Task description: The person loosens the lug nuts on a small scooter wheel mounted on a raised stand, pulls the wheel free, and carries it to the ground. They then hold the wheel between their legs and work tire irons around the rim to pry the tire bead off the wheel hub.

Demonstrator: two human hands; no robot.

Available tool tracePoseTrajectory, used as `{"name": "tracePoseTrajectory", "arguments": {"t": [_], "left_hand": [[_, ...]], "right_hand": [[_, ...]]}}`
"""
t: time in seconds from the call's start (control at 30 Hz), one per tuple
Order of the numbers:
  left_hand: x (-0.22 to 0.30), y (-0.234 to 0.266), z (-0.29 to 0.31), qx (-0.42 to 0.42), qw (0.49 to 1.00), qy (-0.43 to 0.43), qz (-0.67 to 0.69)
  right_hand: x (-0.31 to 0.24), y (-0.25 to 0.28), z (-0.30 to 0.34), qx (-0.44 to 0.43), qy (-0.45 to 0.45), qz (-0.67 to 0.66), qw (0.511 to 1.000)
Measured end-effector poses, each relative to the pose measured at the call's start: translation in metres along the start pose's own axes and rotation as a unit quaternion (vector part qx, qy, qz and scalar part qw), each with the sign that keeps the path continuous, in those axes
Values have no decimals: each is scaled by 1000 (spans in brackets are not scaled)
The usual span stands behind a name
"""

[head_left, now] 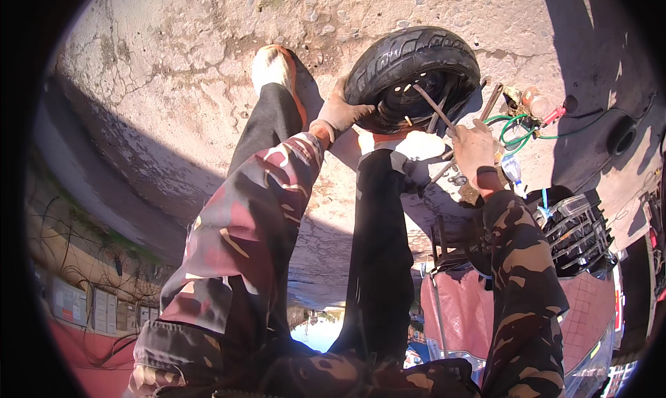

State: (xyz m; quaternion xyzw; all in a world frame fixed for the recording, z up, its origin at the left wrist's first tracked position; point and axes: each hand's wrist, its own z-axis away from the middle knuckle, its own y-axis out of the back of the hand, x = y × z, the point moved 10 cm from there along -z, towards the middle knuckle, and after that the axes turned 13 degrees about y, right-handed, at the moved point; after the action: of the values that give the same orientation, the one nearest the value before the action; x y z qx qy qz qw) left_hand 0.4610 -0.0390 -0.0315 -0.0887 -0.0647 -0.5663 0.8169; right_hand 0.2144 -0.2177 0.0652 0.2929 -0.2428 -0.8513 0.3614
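Tyre (409, 55), small and black, stands on edge on the cracked concrete ground (173, 65), just ahead of the person's feet, one white shoe (272, 65) to its left. Tyre sits on its rim (416, 103); near bead looks partly pried, though how much is off cannot be told. Two metal levers (431, 105) cross at the rim opening, tips tucked under the bead. Left hand (340, 112) is pressed against the tyre's left sidewall, fingers wrapped over the tread, steadying it. Right hand (475, 145) is closed around the lower ends of the levers. Judgement: bead removal is under way, early to middle; most of the tyre is seated on the rim. Outward: green hose (517, 131) and small bottle (538, 103) to the right; black crate (579, 231) nearer.
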Motion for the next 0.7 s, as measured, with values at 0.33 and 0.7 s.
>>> {"name": "tracePoseTrajectory", "arguments": {"t": [0.33, 0.7], "left_hand": [[-7, -1, -18, -38, 998, -40, -5], [-4, 20, 12, -5, 999, -33, -18]], "right_hand": [[-170, -38, 143, -102, -254, -761, 589], [-228, 16, 55, 121, -213, -896, 370]]}}
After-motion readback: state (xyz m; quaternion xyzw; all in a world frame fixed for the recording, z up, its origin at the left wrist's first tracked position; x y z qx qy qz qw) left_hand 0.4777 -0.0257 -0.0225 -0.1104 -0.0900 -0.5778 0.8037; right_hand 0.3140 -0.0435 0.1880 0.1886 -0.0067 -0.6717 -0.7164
